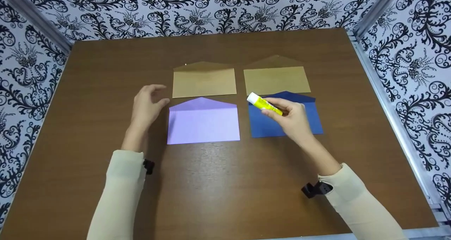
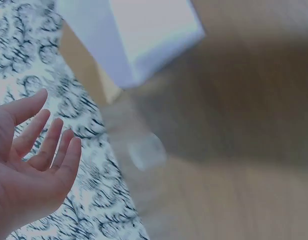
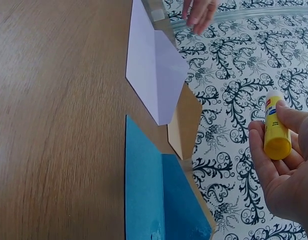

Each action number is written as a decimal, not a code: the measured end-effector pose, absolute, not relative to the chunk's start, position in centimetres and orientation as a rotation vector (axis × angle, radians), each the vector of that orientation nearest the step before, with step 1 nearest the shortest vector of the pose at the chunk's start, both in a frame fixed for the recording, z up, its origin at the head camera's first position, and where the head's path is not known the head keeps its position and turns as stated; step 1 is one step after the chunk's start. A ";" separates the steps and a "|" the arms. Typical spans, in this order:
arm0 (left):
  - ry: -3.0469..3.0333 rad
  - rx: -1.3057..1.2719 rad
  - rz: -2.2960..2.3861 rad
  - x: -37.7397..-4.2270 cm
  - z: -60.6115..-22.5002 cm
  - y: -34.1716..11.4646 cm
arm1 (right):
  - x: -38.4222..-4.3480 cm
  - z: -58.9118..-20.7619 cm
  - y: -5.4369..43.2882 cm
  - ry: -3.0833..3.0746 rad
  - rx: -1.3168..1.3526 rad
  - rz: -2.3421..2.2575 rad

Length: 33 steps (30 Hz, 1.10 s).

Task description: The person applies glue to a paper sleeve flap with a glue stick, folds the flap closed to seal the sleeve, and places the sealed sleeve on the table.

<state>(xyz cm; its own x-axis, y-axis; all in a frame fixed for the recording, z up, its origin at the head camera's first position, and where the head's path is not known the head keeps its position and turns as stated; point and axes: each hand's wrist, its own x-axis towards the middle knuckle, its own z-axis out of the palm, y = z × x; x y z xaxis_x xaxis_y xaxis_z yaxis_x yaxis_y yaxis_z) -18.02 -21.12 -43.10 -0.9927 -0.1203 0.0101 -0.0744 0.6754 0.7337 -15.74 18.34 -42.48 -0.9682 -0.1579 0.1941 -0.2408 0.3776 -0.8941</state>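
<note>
In the head view, my right hand (image 1: 295, 119) holds a yellow glue stick (image 1: 269, 106) with a white end over the blue envelope (image 1: 278, 122). Thumb and fingers grip the yellow barrel, as the right wrist view also shows on the glue stick (image 3: 277, 131). My left hand (image 1: 147, 104) is beside the lilac envelope (image 1: 204, 125), fingers loosely bent and nothing in them. In the left wrist view, the left hand (image 2: 39, 160) appears with its fingers apart. The lilac and blue envelopes have their pointed flaps opened away from me.
Two tan envelopes, one at left (image 1: 204, 83) and one at right (image 1: 276, 79), lie behind the front pair, flaps up. A small whitish piece (image 2: 147, 151) shows on the brown table (image 1: 211, 190). Patterned black-and-white cloth (image 1: 197, 11) and metal rails (image 1: 391, 120) border the table.
</note>
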 end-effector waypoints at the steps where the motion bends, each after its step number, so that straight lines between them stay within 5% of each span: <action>1: -2.807 0.143 -1.262 -18.1 -42.8 -20.7 | -15.7 -42.4 18.3 -2.545 0.370 1.669; 16: -2.642 -0.131 -1.627 -17.7 -40.3 -13.8 | -15.8 -42.3 18.0 -2.524 0.393 1.683; 33: -2.690 -0.298 -1.769 -16.2 -42.4 -8.5 | -15.7 -42.3 17.6 -2.513 0.418 1.684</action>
<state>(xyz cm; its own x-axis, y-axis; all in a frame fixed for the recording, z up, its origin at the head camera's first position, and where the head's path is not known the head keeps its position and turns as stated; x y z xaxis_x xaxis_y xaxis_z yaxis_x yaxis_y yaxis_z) -16.19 -8.50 -42.44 -0.9788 0.2032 0.0246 0.1031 0.3858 0.9168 -15.69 17.60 -42.30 -0.9588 -0.1765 0.2228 -0.2732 0.3557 -0.8938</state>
